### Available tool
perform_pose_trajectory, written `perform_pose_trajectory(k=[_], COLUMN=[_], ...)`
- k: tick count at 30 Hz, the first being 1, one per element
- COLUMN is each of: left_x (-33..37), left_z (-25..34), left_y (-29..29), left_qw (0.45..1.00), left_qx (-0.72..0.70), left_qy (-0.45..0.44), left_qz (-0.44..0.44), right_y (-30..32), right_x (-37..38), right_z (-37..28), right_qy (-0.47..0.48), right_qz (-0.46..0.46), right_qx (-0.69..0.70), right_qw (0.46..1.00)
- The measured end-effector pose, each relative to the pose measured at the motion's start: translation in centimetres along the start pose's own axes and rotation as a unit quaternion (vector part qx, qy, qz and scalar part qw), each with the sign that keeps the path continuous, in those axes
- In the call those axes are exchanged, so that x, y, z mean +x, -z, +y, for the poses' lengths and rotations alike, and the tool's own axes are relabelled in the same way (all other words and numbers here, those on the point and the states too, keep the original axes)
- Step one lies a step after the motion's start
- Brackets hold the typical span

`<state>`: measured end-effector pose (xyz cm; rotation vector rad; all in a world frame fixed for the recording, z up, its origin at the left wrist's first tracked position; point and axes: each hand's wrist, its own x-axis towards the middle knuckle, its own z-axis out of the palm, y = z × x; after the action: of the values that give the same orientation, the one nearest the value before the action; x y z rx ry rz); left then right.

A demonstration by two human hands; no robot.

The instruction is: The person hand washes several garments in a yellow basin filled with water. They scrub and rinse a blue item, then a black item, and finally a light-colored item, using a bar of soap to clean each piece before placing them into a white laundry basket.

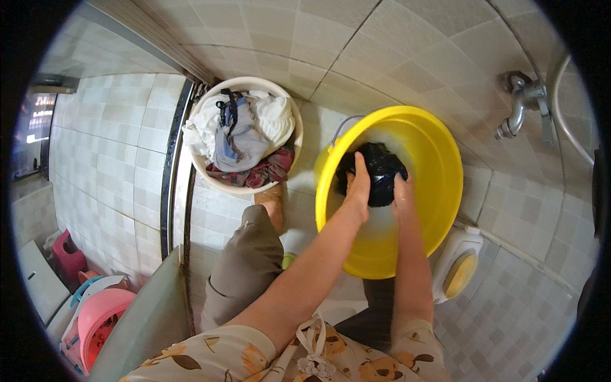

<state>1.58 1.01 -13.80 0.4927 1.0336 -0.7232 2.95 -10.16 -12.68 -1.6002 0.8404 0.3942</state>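
Both of my arms reach into a yellow bucket point(439, 172) that holds cloudy water. Between my hands is a wet, shiny black cloth point(380, 175), bunched up over the water. My left hand point(358, 184) grips its left side, with the thumb on top and the other fingers mostly hidden. On its right side my right hand point(402, 191) is closed, its fingers partly hidden behind the cloth. What kind of garment it is, I cannot tell.
Left of the bucket, a white basin point(248, 83) holds white, grey-blue and dark red patterned clothes point(245, 140). A metal tap point(522, 105) juts from the right wall. A white bottle with a yellow label point(459, 270) stands near the bucket. Pink basins point(102, 312) lie at lower left.
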Motion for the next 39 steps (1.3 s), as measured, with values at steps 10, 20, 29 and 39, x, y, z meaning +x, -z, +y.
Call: perform_pose_trajectory(k=[10, 20, 29, 39], left_x=[4.6, 1.4, 0.3, 2.6], left_z=[-2.4, -2.1, 0.2, 0.8], left_y=[2.8, 0.3, 0.0, 1.0], left_qw=[0.926, 0.994, 0.986, 0.969], left_qx=[-0.045, 0.019, 0.024, -0.194], left_qy=[-0.296, -0.095, -0.105, -0.05], left_qz=[-0.229, 0.049, 0.126, -0.147], right_y=[0.8, -0.1, 0.4, 0.2], right_x=[-10.4, 6.5, 6.1, -10.9], right_z=[-6.6, -0.6, 8.1, -6.0], right_qy=[0.216, 0.156, -0.101, 0.209], right_qz=[-0.394, -0.015, 0.075, -0.253], right_qx=[-0.362, -0.484, -0.207, -0.33], right_qw=[0.817, 0.861, 0.97, 0.885])
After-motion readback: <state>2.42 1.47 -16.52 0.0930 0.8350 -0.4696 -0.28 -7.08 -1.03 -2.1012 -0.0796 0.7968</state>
